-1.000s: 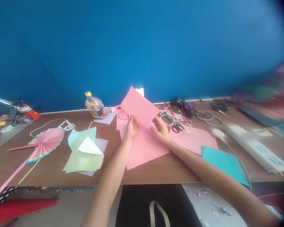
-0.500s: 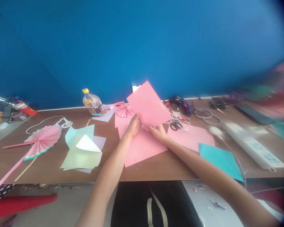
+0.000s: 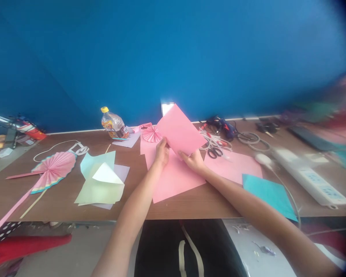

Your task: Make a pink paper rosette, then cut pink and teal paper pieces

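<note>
A pink paper sheet point(image 3: 180, 130) is lifted off the table and tilted toward the blue wall. My left hand point(image 3: 162, 151) pinches its near left corner. My right hand point(image 3: 193, 160) grips its near lower edge. Beneath both hands lies a larger pink sheet point(image 3: 174, 179) flat on the brown table point(image 3: 60, 204). A small folded pink paper rosette point(image 3: 152, 134) sits just behind my left hand.
A pale green and white paper pile point(image 3: 101, 181) lies left, with a pink paper fan point(image 3: 53, 169) beyond. A plastic bottle point(image 3: 113, 125) stands at the wall. Scissors point(image 3: 215, 151), cables, a power strip point(image 3: 311, 175), another pink sheet point(image 3: 236, 166) and a teal sheet point(image 3: 269, 194) lie right.
The held pink sheet has shifted right and dropped a little lower. My hands have drawn closer together on its near edge.
</note>
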### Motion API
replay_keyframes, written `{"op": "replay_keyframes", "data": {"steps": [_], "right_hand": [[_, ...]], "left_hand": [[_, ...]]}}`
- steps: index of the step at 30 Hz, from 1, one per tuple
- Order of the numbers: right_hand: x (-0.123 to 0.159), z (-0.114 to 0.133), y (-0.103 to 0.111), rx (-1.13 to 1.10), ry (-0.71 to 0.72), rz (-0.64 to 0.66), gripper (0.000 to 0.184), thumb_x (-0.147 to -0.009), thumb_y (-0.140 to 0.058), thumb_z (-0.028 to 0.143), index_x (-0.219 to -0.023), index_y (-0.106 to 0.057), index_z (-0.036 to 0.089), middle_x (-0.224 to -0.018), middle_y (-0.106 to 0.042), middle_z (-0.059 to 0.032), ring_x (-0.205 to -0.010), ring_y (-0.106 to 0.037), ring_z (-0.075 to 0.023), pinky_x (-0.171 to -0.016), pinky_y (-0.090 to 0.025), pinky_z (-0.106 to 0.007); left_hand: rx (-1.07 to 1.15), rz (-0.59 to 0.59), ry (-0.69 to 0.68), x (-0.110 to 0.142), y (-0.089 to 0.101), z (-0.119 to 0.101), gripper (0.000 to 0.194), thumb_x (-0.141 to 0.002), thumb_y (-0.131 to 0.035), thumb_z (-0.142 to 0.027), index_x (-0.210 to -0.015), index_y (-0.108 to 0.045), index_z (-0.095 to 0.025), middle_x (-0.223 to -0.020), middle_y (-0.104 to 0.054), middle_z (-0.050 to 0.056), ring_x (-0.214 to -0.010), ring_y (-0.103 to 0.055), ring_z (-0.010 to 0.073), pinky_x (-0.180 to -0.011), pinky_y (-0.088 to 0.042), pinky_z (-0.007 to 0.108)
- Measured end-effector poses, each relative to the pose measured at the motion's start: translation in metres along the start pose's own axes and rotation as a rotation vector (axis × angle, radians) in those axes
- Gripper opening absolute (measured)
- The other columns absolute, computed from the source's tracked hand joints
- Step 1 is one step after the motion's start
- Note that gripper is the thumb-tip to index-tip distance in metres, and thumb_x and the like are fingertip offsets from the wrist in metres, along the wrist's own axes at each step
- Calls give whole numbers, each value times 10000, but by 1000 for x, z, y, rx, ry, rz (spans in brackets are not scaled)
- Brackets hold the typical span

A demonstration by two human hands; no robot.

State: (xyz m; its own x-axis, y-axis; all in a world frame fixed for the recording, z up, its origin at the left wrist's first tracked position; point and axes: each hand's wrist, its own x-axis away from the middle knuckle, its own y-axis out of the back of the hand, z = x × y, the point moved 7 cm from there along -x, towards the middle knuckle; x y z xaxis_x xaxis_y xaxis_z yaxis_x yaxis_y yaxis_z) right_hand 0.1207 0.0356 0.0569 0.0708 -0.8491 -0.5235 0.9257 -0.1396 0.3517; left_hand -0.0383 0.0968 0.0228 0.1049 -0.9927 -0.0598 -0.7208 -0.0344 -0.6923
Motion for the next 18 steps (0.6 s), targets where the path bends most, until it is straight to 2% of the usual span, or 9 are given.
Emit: {"op": "replay_keyframes", "data": {"steps": [3,7,12,18], "right_hand": [[7,-1,-3,80,4,65,225,-800,-631,398,-898,-658,197,-834,-705,-84,-873,-664,-301,-763,-538,-390],[13,2,-6,166,37,98,241,-792,-613,381,-958,-647,210,-915,-711,-99,-886,-664,-306,-774,-536,-407],[12,6,-8,235,77,120,211,-780,-602,369,-908,-647,209,-925,-710,-121,-871,-662,-308,-763,-520,-399],[10,7,-9,305,111,171,170,-779,-595,386,-759,-622,219,-794,-686,-100,-773,-634,-271,-703,-494,-356]], "left_hand": [[64,-135,-9,-9,18,-9,211,-879,-628,-346,-989,-684,-175,-1006,-724,60,-993,-650,140,-914,-461,273],[68,-180,-47,-17,32,-21,174,-896,-602,-328,-975,-674,-192,-978,-723,36,-990,-652,117,-925,-462,255],[21,-226,-44,-17,36,-23,126,-908,-578,-280,-914,-666,-190,-934,-714,24,-947,-653,104,-883,-472,213],[62,-280,-15,-19,39,-24,132,-924,-536,-234,-946,-653,-175,-979,-717,52,-1103,-623,122,-952,-458,204]]}}
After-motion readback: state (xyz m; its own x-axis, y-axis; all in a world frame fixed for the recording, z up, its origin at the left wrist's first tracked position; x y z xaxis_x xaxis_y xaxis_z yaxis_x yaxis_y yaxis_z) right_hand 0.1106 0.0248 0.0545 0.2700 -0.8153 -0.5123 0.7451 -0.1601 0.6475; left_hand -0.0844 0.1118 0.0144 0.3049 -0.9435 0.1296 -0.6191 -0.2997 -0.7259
